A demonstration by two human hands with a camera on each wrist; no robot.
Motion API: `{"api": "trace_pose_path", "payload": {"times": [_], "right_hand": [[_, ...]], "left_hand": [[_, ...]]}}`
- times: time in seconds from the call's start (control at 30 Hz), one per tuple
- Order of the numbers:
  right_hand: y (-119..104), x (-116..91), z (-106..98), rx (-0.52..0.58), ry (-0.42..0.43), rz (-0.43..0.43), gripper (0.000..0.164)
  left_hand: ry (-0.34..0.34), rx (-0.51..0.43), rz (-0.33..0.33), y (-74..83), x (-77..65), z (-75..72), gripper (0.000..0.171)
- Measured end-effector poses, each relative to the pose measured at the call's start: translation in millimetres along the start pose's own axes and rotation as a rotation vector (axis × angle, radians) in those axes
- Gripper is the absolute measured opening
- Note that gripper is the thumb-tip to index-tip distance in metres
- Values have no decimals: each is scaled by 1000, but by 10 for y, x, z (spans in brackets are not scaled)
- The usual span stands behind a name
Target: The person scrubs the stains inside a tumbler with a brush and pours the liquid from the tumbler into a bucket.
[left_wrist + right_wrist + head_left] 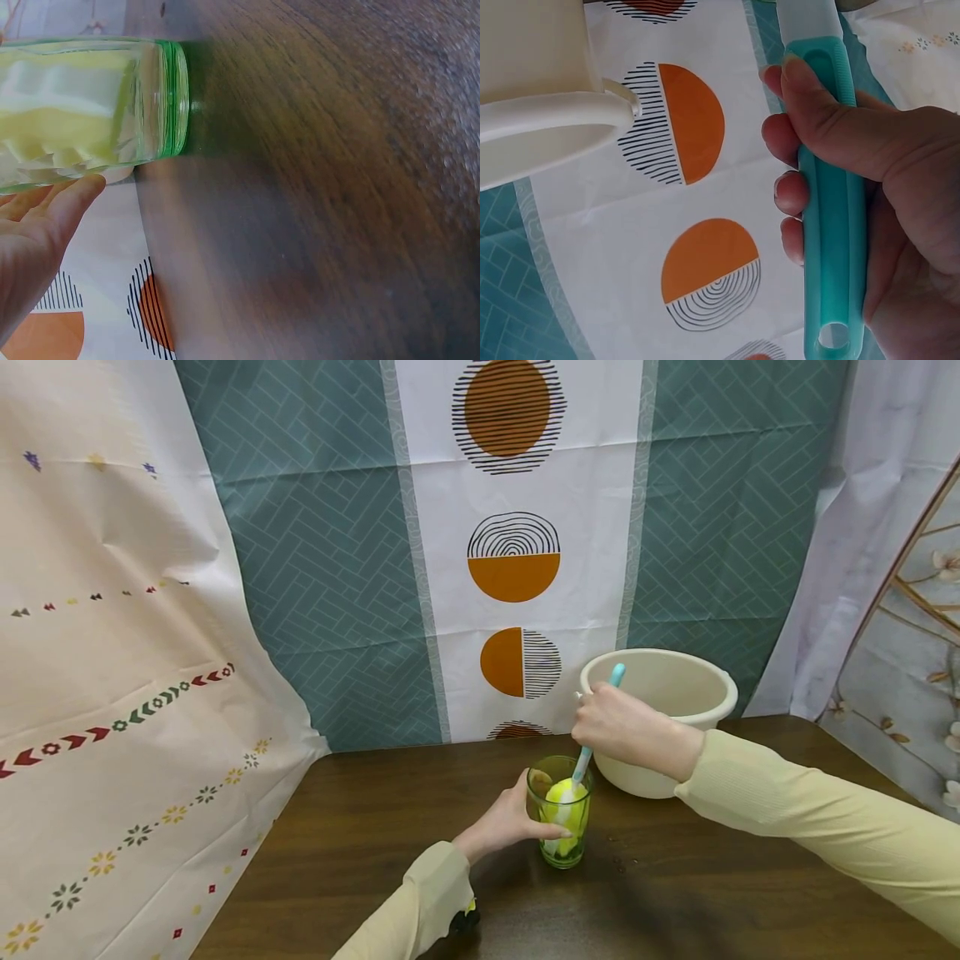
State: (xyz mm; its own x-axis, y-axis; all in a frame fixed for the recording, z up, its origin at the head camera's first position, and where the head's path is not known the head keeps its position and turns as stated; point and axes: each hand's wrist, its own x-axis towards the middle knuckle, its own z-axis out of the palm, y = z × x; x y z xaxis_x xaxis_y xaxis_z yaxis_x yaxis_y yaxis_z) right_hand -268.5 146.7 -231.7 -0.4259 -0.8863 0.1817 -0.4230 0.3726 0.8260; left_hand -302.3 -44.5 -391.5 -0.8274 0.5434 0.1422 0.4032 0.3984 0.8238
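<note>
A green-tinted drinking glass (564,857) stands upright, close over the table. My left hand (506,818) grips its side, thumb in front and fingers behind; in the left wrist view the fingers (71,206) lie along the glass (174,97). In my right hand (622,731) is a sponge bottle brush, its teal handle (832,225) wrapped by the fingers with the thumb along it. Tilted slightly, the brush runs down into the glass, where its yellow-and-white sponge head (564,806) fills much of the inside.
A cream plastic basin (731,693) stands behind the right hand, near the table's back edge. The dark wooden table (360,835) bears a few small drops right of the glass. Patterned cloths (322,552) hang behind and at both sides. A small black object (465,920) shows at the left sleeve.
</note>
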Motion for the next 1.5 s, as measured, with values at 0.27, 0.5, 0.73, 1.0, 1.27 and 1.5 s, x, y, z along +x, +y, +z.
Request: {"api": "trace_pose_path", "payload": {"times": [0.27,0.5,0.73,1.0,1.27,1.5], "right_hand": [[15,11,-25,-6,-5,-2,28],[-32,41,-51,-32,-40,6,20],[-94,76,-120,-95,-38,18,18],[-113,125,-174,-144,-84,-1,15],[-74,120,-227,-127,-102,-20,17],[-22,89,-205,-99,-43,-30,22]], "left_hand": [[7,17,-5,-10,9,-3,69],[2,5,-6,-24,18,1,69],[-3,-27,9,-32,13,-1,68],[-3,-45,22,-22,7,-4,67],[-3,-32,2,-20,8,1,67],[2,-8,-6,-15,0,1,68]]}}
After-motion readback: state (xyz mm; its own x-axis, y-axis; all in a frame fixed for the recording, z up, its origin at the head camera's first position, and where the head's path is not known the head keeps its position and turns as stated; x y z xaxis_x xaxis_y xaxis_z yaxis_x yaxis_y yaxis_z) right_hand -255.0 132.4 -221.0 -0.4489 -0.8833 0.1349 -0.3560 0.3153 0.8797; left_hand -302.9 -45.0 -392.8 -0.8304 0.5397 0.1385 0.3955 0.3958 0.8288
